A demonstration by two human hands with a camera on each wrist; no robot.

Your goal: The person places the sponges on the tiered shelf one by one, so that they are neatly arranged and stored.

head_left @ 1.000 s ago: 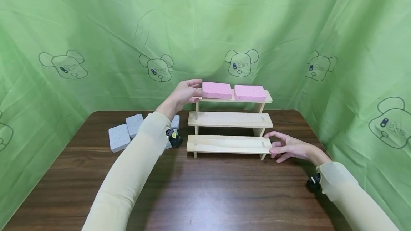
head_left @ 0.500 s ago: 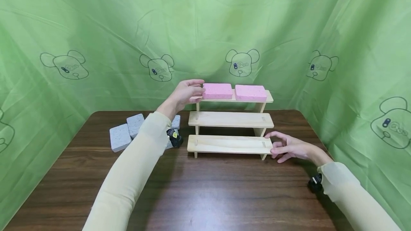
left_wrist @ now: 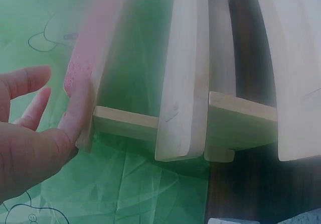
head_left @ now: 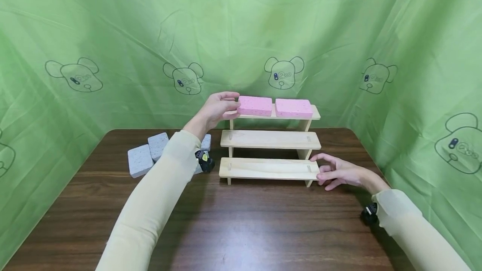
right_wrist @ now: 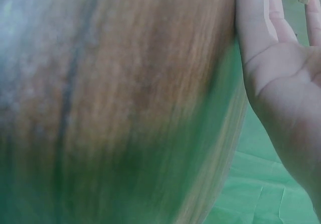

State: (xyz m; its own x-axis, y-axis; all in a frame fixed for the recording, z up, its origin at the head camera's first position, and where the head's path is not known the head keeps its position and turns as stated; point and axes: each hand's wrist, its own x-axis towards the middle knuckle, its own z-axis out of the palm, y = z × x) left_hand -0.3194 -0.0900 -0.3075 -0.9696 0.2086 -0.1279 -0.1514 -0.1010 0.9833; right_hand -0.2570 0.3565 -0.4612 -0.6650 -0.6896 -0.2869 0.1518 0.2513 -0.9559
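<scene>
On the top tier of a three-tier wooden display stand [head_left: 269, 139], two pink sponge blocks lie side by side: a left one [head_left: 255, 106] and a right one [head_left: 293, 108]. My left hand [head_left: 216, 110] is at the stand's upper left end, its loosely extended fingers touching the left pink block's near end. In the left wrist view, one digit of that hand [left_wrist: 37, 128] lies against the pink block [left_wrist: 77, 73] and the shelf end. My right hand [head_left: 340, 172] holds the bottom tier's right end [head_left: 310, 172] between thumb and index finger. The right wrist view shows mostly its palm [right_wrist: 286, 78].
Several grey sponge blocks [head_left: 140, 161] lie on the dark wooden table [head_left: 241, 229] left of the stand, partly hidden by my left sleeve. A green cloth [head_left: 233, 32] with bear drawings hangs behind and around the table.
The left pink block's edge has shifted very slightly beside my left fingers. Both hands stay in nearly the same places.
</scene>
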